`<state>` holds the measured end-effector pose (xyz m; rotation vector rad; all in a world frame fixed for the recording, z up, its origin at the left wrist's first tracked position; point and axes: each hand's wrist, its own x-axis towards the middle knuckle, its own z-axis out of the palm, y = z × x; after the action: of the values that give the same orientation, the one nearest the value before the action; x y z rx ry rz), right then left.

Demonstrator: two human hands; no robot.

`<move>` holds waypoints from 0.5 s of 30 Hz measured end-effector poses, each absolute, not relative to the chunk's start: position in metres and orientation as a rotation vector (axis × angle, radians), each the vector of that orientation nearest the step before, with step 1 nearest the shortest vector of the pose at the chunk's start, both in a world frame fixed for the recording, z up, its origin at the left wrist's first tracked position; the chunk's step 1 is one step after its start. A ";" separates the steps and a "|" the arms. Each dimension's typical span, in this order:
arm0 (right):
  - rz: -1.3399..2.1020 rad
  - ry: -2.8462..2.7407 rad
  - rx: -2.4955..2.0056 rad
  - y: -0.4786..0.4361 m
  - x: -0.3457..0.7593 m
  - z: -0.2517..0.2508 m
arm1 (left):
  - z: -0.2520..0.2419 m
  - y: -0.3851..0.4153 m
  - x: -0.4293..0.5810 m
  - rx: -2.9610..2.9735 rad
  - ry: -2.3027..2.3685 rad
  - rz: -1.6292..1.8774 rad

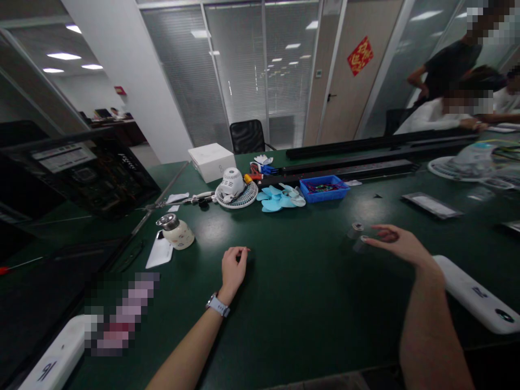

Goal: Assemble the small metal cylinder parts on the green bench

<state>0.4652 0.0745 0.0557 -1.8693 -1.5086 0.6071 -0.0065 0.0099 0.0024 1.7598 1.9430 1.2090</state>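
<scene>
My right hand (pixel 400 245) reaches over the green tabletop from the right. Its thumb and index finger are apart, and the thumb tip is at the top of a small clear cylinder with a metallic top (pixel 360 245); I cannot tell whether they touch. Just behind stands a similar small cylinder (pixel 356 229). My left hand (pixel 234 266), with a watch (pixel 218 305) on the wrist, rests on the table with its fingers curled together. Whatever may be in those fingers is too small to make out.
Light blue fan blades (pixel 276 198), a white fan part (pixel 235 190) and a blue tray (pixel 325 189) lie across the back. A cream bottle (pixel 179 233) is at left. White devices (pixel 475 292) flank both arms. People sit and stand at upper right.
</scene>
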 end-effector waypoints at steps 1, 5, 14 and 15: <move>0.699 -1.589 -1.854 0.074 0.468 0.053 | 0.003 0.010 -0.006 1.764 1.938 1.208; 0.844 -1.780 -1.851 0.075 0.468 0.049 | 0.004 0.009 -0.006 1.759 1.946 1.200; 0.653 -1.791 -1.345 0.058 0.341 0.066 | 0.007 0.008 -0.004 1.766 1.894 1.226; 0.660 -1.795 -1.277 0.052 0.314 0.063 | 0.008 0.007 -0.003 1.773 1.865 1.237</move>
<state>0.3138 0.0523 0.0626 -1.2767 -1.7949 0.6605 -0.0032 0.0073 0.0084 1.7732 1.8652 1.2374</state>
